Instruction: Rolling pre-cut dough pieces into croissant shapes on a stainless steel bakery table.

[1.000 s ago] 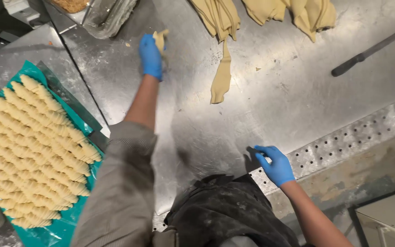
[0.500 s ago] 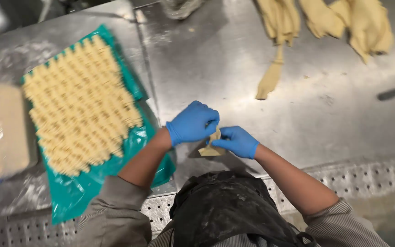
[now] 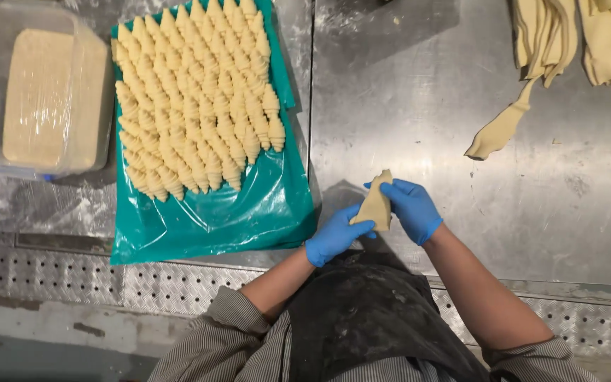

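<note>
Small pale rolled piece of raw dough [image 3: 376,206]: held above the steel counter [image 3: 461,92], near its front edge, between both blue-gloved hands. Left hand [image 3: 335,235] grips it from below, fingers [image 3: 359,228] wrapped on the lower end; right hand [image 3: 411,209] closes over it from the right, fingers [image 3: 389,189] pressed to the upper end. Well apart, at the counter's far right: heap of flat pale dough strips [image 3: 574,42], one strip trailing down toward the middle. To the left: teal plastic sheet [image 3: 206,212] carrying close rows of shaped raw dough rolls [image 3: 192,92]; near part of the sheet bare. Further left: clear plastic tub [image 3: 37,92], film-covered, holding a tan block of dough. Versus half a second ago: both hands remain on the piece; the view has shifted, tray and tub now sit higher left.
</note>
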